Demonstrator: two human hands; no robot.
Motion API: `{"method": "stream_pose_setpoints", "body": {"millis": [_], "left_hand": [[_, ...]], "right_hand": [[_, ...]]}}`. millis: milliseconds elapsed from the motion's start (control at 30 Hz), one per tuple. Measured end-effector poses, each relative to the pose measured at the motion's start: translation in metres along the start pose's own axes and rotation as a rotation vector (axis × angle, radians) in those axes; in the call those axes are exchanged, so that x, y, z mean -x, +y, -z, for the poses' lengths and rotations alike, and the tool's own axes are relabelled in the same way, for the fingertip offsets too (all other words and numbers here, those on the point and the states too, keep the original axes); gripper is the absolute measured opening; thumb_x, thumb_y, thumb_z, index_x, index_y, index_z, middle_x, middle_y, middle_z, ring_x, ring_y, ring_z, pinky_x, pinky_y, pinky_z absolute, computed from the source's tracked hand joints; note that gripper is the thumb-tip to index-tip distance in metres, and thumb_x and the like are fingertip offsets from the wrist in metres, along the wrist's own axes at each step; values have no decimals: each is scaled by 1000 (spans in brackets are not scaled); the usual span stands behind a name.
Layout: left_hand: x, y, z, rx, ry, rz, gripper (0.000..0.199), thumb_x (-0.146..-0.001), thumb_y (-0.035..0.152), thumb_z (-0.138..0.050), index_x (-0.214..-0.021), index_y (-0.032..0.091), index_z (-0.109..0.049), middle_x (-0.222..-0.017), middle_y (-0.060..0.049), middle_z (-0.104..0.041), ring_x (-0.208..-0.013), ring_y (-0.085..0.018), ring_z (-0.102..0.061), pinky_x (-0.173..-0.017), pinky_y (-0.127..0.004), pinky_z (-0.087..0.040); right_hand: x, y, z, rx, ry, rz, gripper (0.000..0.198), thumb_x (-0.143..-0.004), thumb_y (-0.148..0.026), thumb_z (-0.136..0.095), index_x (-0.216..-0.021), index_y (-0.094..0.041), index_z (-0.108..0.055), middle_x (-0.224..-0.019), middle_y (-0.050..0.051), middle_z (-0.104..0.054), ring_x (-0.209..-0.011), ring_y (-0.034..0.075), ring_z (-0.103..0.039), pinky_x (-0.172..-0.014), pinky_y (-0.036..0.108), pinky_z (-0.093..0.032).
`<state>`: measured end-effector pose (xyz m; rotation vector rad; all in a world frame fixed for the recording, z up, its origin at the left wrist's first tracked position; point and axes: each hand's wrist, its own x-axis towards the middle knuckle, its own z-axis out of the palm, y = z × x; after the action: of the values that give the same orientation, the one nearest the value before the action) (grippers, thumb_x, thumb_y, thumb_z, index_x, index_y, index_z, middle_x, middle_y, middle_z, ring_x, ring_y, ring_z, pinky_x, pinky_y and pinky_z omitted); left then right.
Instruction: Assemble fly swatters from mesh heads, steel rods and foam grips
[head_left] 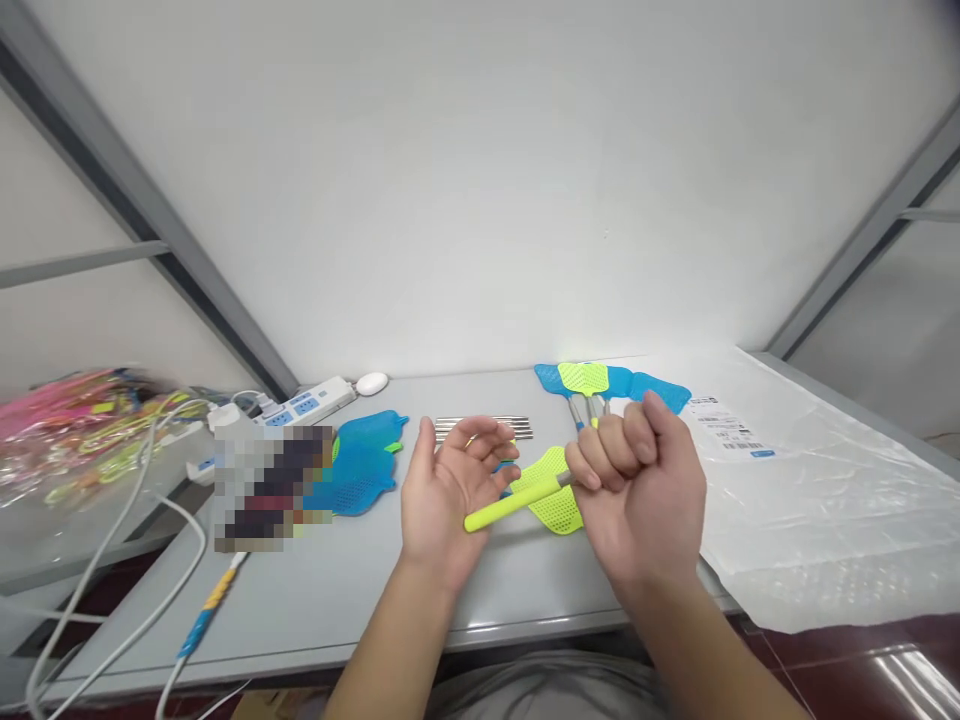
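Note:
My right hand (637, 480) is closed in a fist around the grey end of a yellow-green fly swatter handle (514, 504). The handle slants down to the left, and its rounded tip lies at the heel of my left palm. My left hand (461, 480) is palm up, fingers loosely curled and apart, not wrapped round the handle. Behind the handle, a yellow-green perforated swatter head (559, 515) lies on the table. Several thin metal rods (517, 421) lie beyond my left hand. Past my right hand are blue and yellow-green fly swatters (585, 377) with metal shafts.
Blue swatter heads (360, 480) lie at left beside a blurred-out object (274, 490). A power strip (311, 403), a white oval device (372, 384) and cables (199, 635) are nearby. Plastic-bagged colourful items (97, 430) sit far left. White plastic packaging (795, 520) covers the table's right side.

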<state>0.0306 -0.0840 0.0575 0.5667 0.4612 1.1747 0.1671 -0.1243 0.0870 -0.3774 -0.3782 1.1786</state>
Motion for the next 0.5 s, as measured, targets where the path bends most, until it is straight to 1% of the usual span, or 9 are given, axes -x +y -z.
{"method": "stream_pose_setpoints", "body": {"millis": [100, 233, 367, 500], "left_hand": [[10, -6, -6, -55, 12, -92, 60, -97, 59, -27, -82, 15, -65, -85, -8, -63, -79, -17, -58, -69, -27, -48], [17, -18, -13, -76, -22, -77, 64, -94, 65, -25, -81, 16, -63, -82, -8, -60, -76, -16, -54, -69, -26, -46], [20, -25, -16, 7, -8, -36, 63, -92, 67, -27, -78, 16, -61, -78, -7, -56, -72, -16, -51, -67, -26, -45], [23, -26, -19, 50, -25, 13, 63, -91, 69, -29, -76, 16, -59, -75, -5, -53, -66, -15, -47, -65, -27, -44]], "right_hand": [[12, 3, 4, -7, 80, 48, 51, -96, -38, -48, -53, -21, -27, -46, -9, -11, -41, 10, -7, -36, 23, -22], [26, 0, 10, 26, 134, 114, 52, -97, -43, -46, -54, -21, -27, -46, -10, -8, -40, 10, -4, -35, 23, -23], [34, -1, 11, 47, 107, 132, 54, -98, -44, -43, -53, -21, -25, -44, -10, -7, -39, 9, -4, -36, 23, -27], [34, 1, 9, 55, 52, 120, 54, -100, -43, -39, -54, -21, -23, -43, -10, -7, -38, 9, -4, -36, 22, -28]]}}
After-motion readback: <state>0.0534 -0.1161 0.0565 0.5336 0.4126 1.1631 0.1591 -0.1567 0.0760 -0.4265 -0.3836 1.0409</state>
